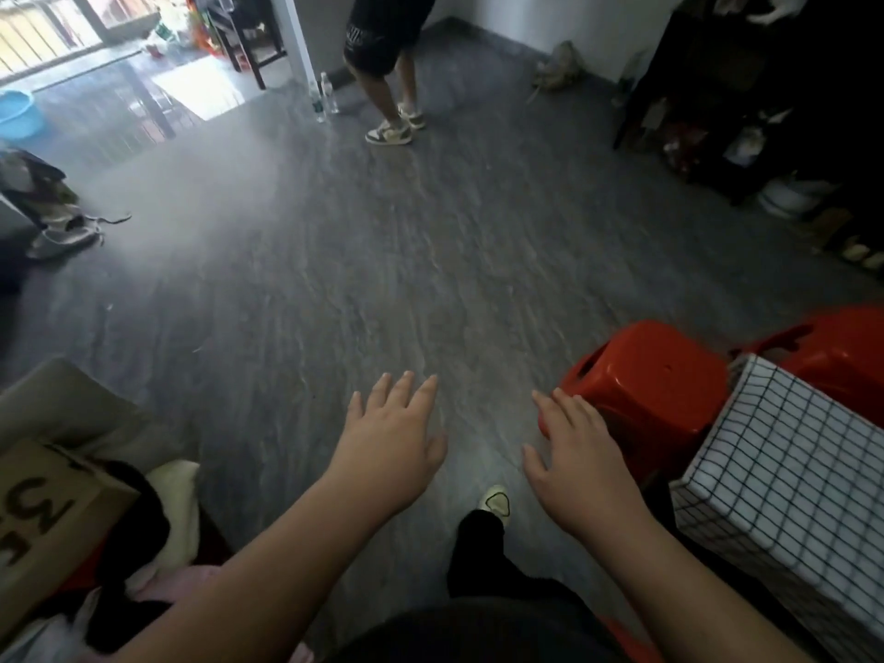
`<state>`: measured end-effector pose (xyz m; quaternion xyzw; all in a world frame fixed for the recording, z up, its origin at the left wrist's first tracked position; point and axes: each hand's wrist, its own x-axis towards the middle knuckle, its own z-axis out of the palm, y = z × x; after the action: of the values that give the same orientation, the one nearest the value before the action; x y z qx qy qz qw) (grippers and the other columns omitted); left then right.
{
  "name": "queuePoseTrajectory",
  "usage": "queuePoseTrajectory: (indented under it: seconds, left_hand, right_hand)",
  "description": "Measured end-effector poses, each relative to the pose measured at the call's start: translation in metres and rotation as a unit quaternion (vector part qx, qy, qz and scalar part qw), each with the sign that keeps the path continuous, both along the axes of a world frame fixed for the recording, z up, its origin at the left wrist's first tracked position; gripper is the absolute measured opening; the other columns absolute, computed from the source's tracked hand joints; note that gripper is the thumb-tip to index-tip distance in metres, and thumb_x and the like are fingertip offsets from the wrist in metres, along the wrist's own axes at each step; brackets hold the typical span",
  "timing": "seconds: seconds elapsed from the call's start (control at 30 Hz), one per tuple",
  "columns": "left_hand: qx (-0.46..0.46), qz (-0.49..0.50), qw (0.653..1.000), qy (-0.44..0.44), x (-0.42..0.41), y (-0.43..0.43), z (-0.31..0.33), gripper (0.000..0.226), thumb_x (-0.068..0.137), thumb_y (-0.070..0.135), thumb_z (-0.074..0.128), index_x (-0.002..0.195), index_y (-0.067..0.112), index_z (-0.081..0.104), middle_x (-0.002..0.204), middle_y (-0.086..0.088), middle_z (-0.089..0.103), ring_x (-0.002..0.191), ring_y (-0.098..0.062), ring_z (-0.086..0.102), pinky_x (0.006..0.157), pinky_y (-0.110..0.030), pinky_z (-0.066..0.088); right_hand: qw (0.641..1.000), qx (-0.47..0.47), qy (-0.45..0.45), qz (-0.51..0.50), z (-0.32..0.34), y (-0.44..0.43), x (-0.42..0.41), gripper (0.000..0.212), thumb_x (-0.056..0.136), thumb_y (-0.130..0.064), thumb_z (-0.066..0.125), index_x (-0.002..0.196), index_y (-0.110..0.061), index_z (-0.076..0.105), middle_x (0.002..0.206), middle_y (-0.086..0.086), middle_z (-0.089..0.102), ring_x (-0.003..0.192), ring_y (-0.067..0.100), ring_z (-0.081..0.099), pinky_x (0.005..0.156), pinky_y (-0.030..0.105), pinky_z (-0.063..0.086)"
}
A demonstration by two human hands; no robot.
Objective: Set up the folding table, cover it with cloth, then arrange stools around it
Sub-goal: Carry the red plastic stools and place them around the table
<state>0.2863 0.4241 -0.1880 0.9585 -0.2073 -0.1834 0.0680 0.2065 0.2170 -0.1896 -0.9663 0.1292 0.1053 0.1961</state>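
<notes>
My left hand and my right hand are stretched out in front of me over the grey floor, fingers straight, holding nothing. A red plastic stool stands at the lower right, and the fingertips of my right hand overlap its near left corner. A second red stool sits behind it at the right edge. A white cloth with a black grid pattern covers a boxy shape at the right, next to the stools. No folding table is recognisable in view.
Another person in dark shorts and sneakers stands at the far middle, near two water bottles. A dark shelf lines the right wall. A cardboard box and clothes lie at lower left; a blue basin at far left.
</notes>
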Motion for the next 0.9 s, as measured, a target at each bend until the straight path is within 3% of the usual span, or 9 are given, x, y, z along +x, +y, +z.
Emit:
queuePoseTrajectory:
  seconds: [0.33, 0.6, 0.9]
  left_hand:
    - [-0.001, -0.008, 1.0, 0.017, 0.175, -0.116, 0.004, 0.071, 0.101, 0.05, 0.039, 0.16, 0.029, 0.006, 0.168, -0.003, 0.012, 0.155, -0.027, 0.007, 0.124, -0.051, 0.012]
    - [-0.025, -0.05, 0.998, 0.01, 0.312, -0.179, -0.007, 0.072, 0.099, 0.052, 0.041, 0.16, 0.03, 0.011, 0.167, -0.002, 0.017, 0.154, -0.027, 0.012, 0.123, -0.05, 0.016]
    - [0.008, -0.266, 0.964, 0.005, 0.487, -0.273, -0.012, 0.07, 0.1, 0.054, 0.036, 0.16, 0.027, 0.01, 0.167, -0.005, 0.015, 0.154, -0.029, 0.01, 0.122, -0.051, 0.017]
  right_hand:
    - [1.0, 0.002, 0.005, -0.008, 0.008, -0.122, 0.162, 0.069, 0.1, -0.039, 0.048, 0.16, -0.023, 0.018, 0.166, 0.004, 0.017, 0.152, 0.022, 0.011, 0.122, 0.032, 0.011]
    - [0.998, -0.008, 0.017, -0.053, 0.003, -0.167, 0.271, 0.07, 0.099, -0.042, 0.047, 0.16, -0.023, 0.017, 0.167, 0.003, 0.016, 0.153, 0.02, 0.011, 0.122, 0.03, 0.009]
    - [0.963, -0.025, 0.021, -0.267, 0.002, -0.212, 0.385, 0.069, 0.095, -0.037, 0.051, 0.157, -0.022, 0.026, 0.163, 0.006, 0.027, 0.15, 0.023, 0.02, 0.12, 0.035, 0.02]
